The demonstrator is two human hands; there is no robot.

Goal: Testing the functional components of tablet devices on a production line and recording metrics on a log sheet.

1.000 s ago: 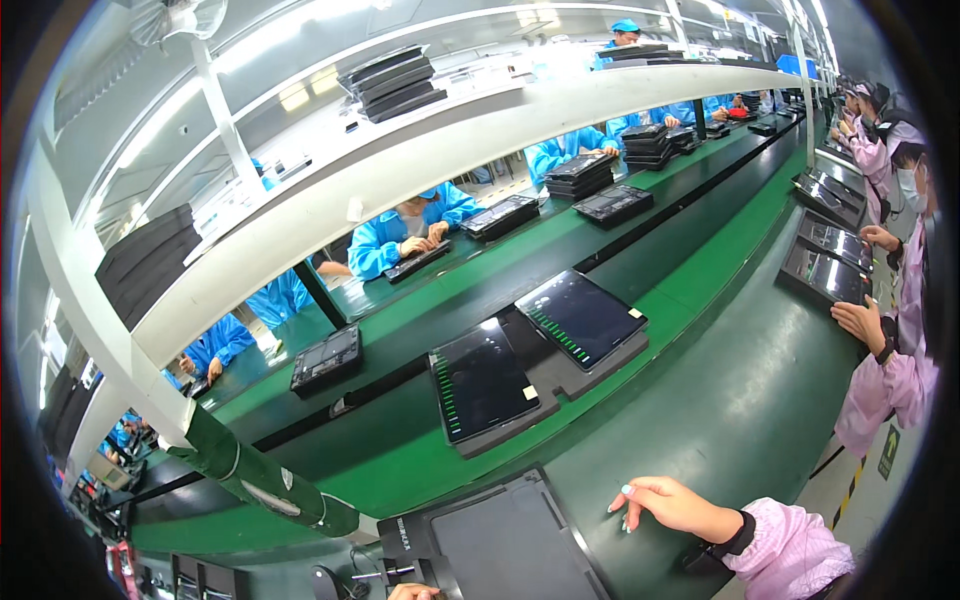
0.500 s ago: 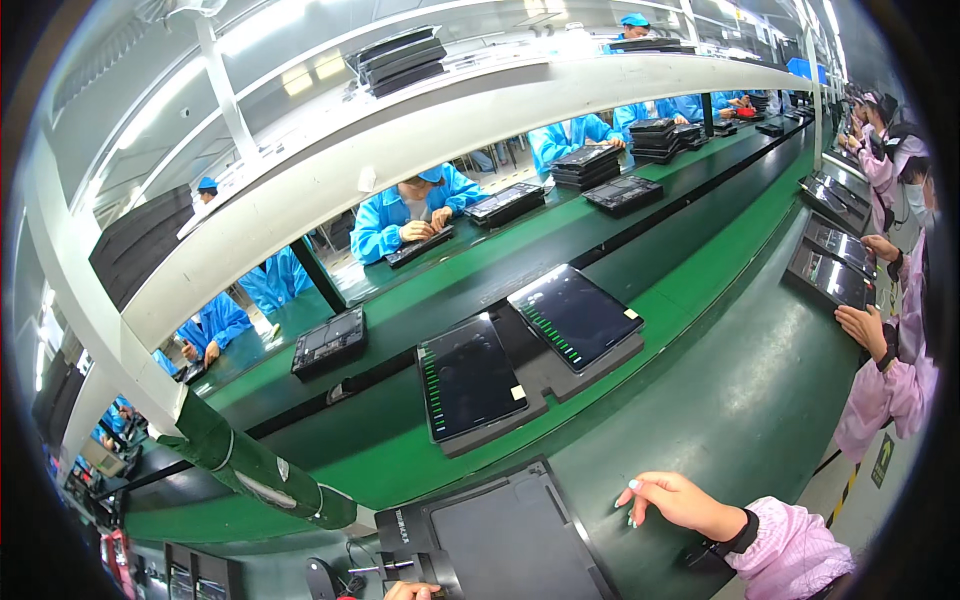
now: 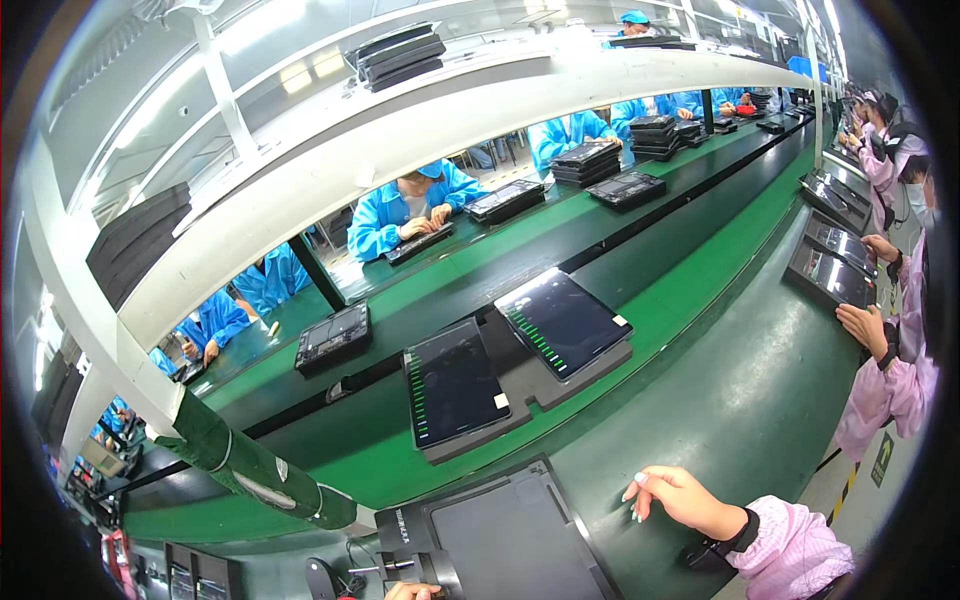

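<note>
In front of me lies a black flat fixture with a raised rim and a grey recessed panel. At the lower picture edge, my left hand shows only in part, against the fixture's near left side beside a thin metal rod. Its fingers are mostly cut off. My right hand hovers over the green bench right of the fixture, fingers loosely bent and apart, nothing in them. Beyond the fixture, a dark foam tray on the green belt carries two tablets, the left one and the right one.
A green-wrapped post rises at left. Across the second belt, people in blue work beside stacked black trays. At right, a co-worker's hands touch a black tray with devices. A white beam spans above.
The foam tray with both tablets has slid left and slightly nearer along the belt. Black trays on the far belt have shifted a little right. My right hand has moved slightly up.
</note>
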